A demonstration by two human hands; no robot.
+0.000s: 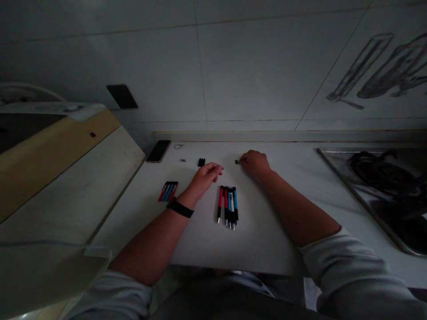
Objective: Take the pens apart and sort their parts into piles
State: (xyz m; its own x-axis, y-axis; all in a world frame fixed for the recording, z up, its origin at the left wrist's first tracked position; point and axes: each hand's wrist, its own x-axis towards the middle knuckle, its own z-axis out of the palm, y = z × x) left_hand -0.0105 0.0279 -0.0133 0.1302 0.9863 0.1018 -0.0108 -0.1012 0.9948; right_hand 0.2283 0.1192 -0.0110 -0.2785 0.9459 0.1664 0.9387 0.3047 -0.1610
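On the white counter [267, 222] lies a row of several red and blue pens [228, 204] in front of me. A second small bunch of pens [168, 191] lies to the left. My left hand [207, 174], with a black band on the wrist, rests on the counter just above the middle pens, fingers curled, holding nothing that I can see. My right hand [255, 162] lies further back, its fingertips pinched at a small dark piece [237, 162]. Two small black parts [201, 162] lie behind my left hand.
A dark phone [158, 151] lies at the counter's back left corner, with a small ring [179, 146] and tiny bits [182, 160] beside it. A steel sink [383, 195] with dark things in it is on the right. A tiled wall stands behind.
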